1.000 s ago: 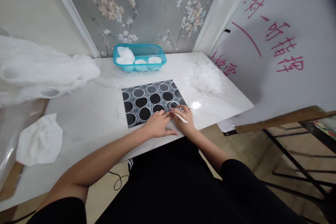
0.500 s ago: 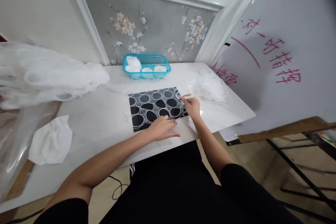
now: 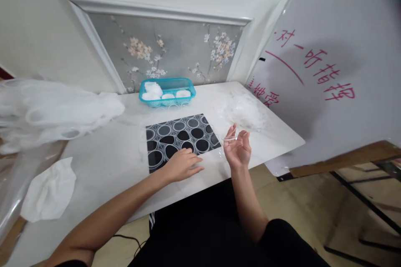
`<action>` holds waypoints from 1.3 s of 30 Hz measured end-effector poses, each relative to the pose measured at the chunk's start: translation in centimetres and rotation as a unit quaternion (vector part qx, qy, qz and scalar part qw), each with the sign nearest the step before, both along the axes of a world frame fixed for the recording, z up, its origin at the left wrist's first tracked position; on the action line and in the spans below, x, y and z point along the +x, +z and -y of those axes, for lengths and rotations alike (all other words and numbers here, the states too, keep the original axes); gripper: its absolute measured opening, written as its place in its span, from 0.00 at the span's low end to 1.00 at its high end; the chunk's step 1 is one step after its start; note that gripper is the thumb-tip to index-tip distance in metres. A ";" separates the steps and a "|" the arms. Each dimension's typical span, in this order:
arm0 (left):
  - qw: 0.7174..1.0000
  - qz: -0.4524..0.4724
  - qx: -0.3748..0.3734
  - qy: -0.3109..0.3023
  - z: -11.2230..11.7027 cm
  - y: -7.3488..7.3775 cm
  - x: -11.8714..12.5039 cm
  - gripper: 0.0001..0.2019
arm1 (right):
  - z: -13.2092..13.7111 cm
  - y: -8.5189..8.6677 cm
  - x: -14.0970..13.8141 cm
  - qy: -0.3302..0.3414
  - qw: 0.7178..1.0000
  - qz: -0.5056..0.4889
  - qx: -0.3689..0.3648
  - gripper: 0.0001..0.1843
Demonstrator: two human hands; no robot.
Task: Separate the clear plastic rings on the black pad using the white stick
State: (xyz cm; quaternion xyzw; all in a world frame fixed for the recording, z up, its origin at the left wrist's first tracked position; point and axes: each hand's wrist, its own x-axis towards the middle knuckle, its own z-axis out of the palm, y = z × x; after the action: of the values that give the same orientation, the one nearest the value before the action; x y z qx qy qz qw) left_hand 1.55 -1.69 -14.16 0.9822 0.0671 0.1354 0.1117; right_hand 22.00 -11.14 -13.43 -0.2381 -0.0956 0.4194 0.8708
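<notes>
My left hand (image 3: 183, 164) lies over the front edge of a black sheet (image 3: 171, 139) patterned with pale rings and dark rounded shapes. Its fingers are stretched out and hold nothing. Just off the sheet's right corner, my right hand (image 3: 238, 148) is turned palm up with curled fingers. A thin, pale, curved piece (image 3: 230, 138), perhaps part of a ring, rests among those fingers; its full shape is hard to make out. Beyond this hand lies a loose heap of clear and white thin pieces (image 3: 246, 110).
A blue basket (image 3: 145, 99) with white round items stands at the back. White bundled material (image 3: 62, 106) and a crumpled white cloth (image 3: 50, 187) lie at left. A whiteboard (image 3: 328, 16) with red writing borders the white table (image 3: 106, 150) on the right.
My right hand has left the sheet's right edge and turned from a downward pinch to palm up, with the thin pale piece in it. My left hand stays at the sheet's front edge.
</notes>
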 end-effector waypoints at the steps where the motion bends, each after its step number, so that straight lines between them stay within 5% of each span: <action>1: 1.000 -0.002 -0.002 0.015 -0.2 0.2 0.1 0.17 | 0.1 0.1 0.0 0.000 0.999 0.036 0.013 0.07; 4: 0.999 -0.029 0.015 0.042 -0.6 0.5 0.7 0.17 | -0.3 0.0 0.0 0.015 0.979 0.202 -0.033 0.10; 10: 0.993 -0.032 0.109 0.025 0.0 -0.5 1.2 0.16 | -2.0 -2.2 -0.7 0.096 0.780 0.572 -0.236 0.15; 14: 0.991 0.001 0.137 0.012 0.5 -1.3 1.2 0.19 | -1.9 -3.2 -1.0 0.093 0.728 0.629 -0.257 0.14; 21: 0.991 -0.006 0.136 0.004 0.5 -1.8 1.3 0.23 | -1.6 -3.3 -0.9 0.091 0.694 0.661 -0.272 0.13; 39: 0.994 -0.044 0.104 0.001 0.8 -1.8 1.6 0.25 | -1.6 -3.6 -0.9 0.088 0.686 0.664 -0.283 0.13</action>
State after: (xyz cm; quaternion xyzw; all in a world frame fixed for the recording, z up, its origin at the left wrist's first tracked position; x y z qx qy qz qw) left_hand 3.13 -2.47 -15.97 0.9934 0.0582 0.0986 0.0057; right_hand 21.13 -9.55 -16.99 -0.6797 -0.5466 0.2331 0.4300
